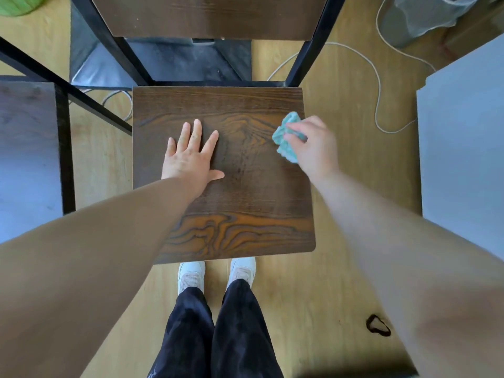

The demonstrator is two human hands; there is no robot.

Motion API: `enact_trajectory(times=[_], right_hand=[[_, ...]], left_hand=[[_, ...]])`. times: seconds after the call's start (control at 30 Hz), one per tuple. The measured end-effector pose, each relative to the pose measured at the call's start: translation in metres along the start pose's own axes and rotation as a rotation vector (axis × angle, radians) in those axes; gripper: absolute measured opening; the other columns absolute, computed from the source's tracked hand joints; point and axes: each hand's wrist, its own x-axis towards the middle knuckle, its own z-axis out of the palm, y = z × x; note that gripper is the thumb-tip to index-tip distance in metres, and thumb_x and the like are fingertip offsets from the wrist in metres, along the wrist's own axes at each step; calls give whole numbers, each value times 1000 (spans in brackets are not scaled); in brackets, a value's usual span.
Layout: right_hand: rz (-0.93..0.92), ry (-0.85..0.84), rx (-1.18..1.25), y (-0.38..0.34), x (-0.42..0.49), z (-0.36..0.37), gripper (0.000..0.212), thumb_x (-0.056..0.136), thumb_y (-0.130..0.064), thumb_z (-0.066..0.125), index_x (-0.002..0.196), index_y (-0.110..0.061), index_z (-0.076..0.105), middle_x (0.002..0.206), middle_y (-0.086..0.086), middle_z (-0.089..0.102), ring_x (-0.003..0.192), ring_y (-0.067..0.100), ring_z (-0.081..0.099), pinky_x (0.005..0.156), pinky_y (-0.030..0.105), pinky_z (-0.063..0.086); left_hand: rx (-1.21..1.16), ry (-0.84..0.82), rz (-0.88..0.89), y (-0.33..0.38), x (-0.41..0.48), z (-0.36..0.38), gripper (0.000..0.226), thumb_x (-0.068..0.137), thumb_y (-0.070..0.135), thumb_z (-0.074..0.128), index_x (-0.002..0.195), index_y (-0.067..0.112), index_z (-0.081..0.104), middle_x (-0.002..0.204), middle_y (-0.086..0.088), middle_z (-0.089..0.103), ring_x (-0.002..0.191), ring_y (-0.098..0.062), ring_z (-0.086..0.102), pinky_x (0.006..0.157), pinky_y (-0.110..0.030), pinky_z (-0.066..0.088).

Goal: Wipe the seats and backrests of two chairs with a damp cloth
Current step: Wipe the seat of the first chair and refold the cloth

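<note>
The seat (223,173) is being wiped: the right hand (313,148) pinches the bunched cloth (286,137) at its right edge, while the left hand (191,156), fingers spread, rests flat mid-seat. Next probably calls for sweeping the cloth leftward across the seat.

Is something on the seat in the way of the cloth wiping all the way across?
Yes. The left hand lies flat on the seat's left half, in the path of the cloth, which the right hand grips near the right edge.
</note>
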Motion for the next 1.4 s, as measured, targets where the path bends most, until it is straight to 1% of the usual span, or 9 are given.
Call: enact_trajectory(times=[0.07, 0.2, 0.33, 0.43, 0.53, 0.63, 0.8, 0.97, 1.4], right_hand=[[32, 21, -28, 2, 35, -11, 22, 90, -16, 71, 111, -10, 75, 108, 2, 60, 94, 14, 60, 78, 5, 40], [40, 24, -81, -1, 83, -22, 27, 94, -22, 68, 118, -11, 72, 117, 5, 59, 98, 11, 56, 83, 14, 47], [41, -18, -131, 1, 98, -18, 25, 94, -19, 67, 118, -13, 72, 119, 2, 59, 98, 9, 54, 73, 2, 40], [54, -54, -136, 7, 94, -10, 24, 95, -16, 67, 119, -14, 72, 120, -2, 58, 101, 8, 56, 80, 13, 50], [88, -67, -132, 8, 96, -6, 23, 94, -17, 68, 116, -12, 71, 112, -6, 57, 98, 8, 58, 74, 12, 51], [105, -104, -126, 9, 90, -9, 19, 93, -16, 69, 109, -6, 71, 104, -5, 57, 92, 12, 61, 74, 23, 58], [23, -178, -173, 23, 25, -9, 16, 95, -11, 63, 107, -6, 72, 98, -5, 52, 91, 12, 59, 63, 1, 39], [-98, -166, -209, 34, -50, 1, 21, 89, -3, 62, 105, -8, 76, 88, 3, 51, 82, 27, 59, 70, 30, 49], [-181, -287, -221, 4, -194, 36, 19, 82, 2, 71, 100, -6, 75, 85, 9, 58, 81, 30, 60, 67, 27, 45]], left_hand=[[27, -6, -1, 1, 0, 1, 89, 96, 64, 39, 156, 28, -16, 163, -11, -24, 151, -31, -19, 123, -53, 7], [50, -18, -5, 3, 1, 1, 89, 97, 64, 36, 155, 27, -20, 162, -13, -27, 150, -33, -21, 123, -54, 7], [53, -20, -2, 3, 0, 1, 89, 97, 64, 35, 154, 26, -22, 162, -13, -27, 150, -34, -22, 123, -54, 6], [56, -16, -1, 3, 0, 3, 89, 97, 64, 34, 154, 26, -22, 162, -13, -27, 150, -34, -22, 123, -54, 5], [52, -20, 4, 3, 0, 2, 88, 97, 64, 34, 154, 27, -22, 162, -13, -28, 150, -33, -22, 123, -54, 5], [58, -9, 8, 2, 0, 3, 88, 97, 64, 33, 154, 27, -22, 162, -13, -27, 150, -33, -22, 123, -54, 6], [61, -17, 2, 3, -3, 2, 88, 97, 65, 33, 155, 27, -21, 162, -13, -26, 150, -33, -20, 123, -54, 6], [45, 1, 10, 1, -4, 0, 86, 97, 65, 34, 157, 27, -15, 163, -13, -22, 152, -32, -16, 123, -54, 7], [4, 69, 63, 2, -50, 16, 81, 98, 62, 38, 159, 30, -3, 166, -8, -12, 153, -28, -11, 124, -49, 7]])
